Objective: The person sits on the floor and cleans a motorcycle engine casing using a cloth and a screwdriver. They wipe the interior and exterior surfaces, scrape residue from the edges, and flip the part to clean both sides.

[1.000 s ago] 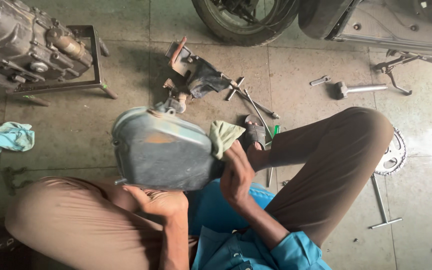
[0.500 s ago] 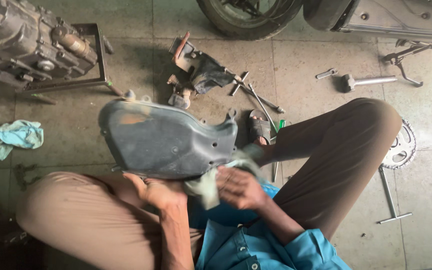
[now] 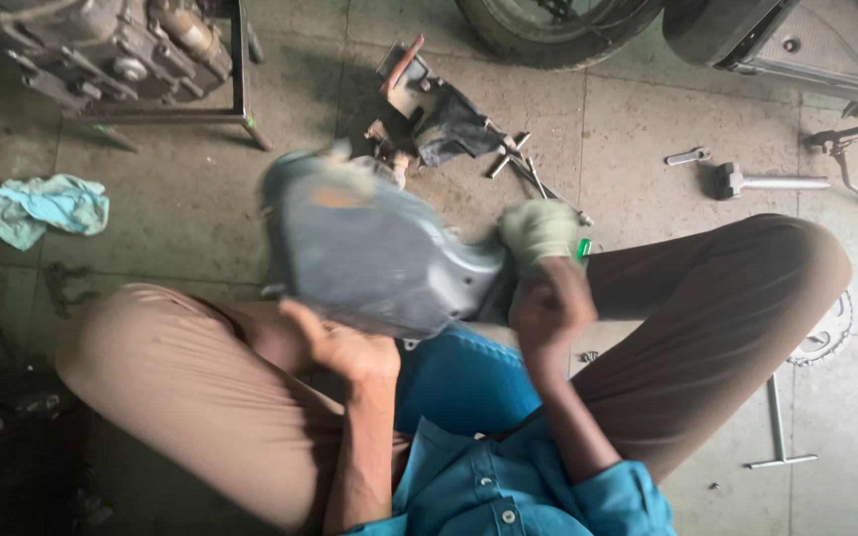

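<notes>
Grey cover [image 3: 369, 253], a curved moulded engine-side shell, held over the lap between raised knees, blurred by motion. Judged stiff and fairly light for its bulk, likely metal or hard plastic, with a dusty, possibly greasy skin that could slip; best taken at the lower rim and at the narrow neck on its right end, where edges give purchase. Left hand [image 3: 345, 347] cupped beneath the lower rim, fingers curled up against the underside and pressed together, thumb at the edge. Right hand [image 3: 548, 303] at the neck of the cover, fingers closed round a pale green rag [image 3: 540, 230] bunched on top of the fist and pressed to the cover's end; exact finger gap not readable through the blur. Brown trousers [image 3: 707, 308] and blue shirt [image 3: 508, 486] framing the work. On the concrete floor [image 3: 171, 218] beyond: a cluster of small parts and a dark cloth [image 3: 449, 124] just past the cover, loose spanners [image 3: 538, 179] beside it, a hammer-like tool [image 3: 767, 182] well to the right, a T-handled wrench [image 3: 779, 427] near the right knee, a sprocket [image 3: 831, 333] partly hidden behind that knee. Teal rag [image 3: 47, 206] lying apart at left. Engine on a stand [image 3: 121, 55] at top left; tyre [image 3: 548, 25] at top centre.
</notes>
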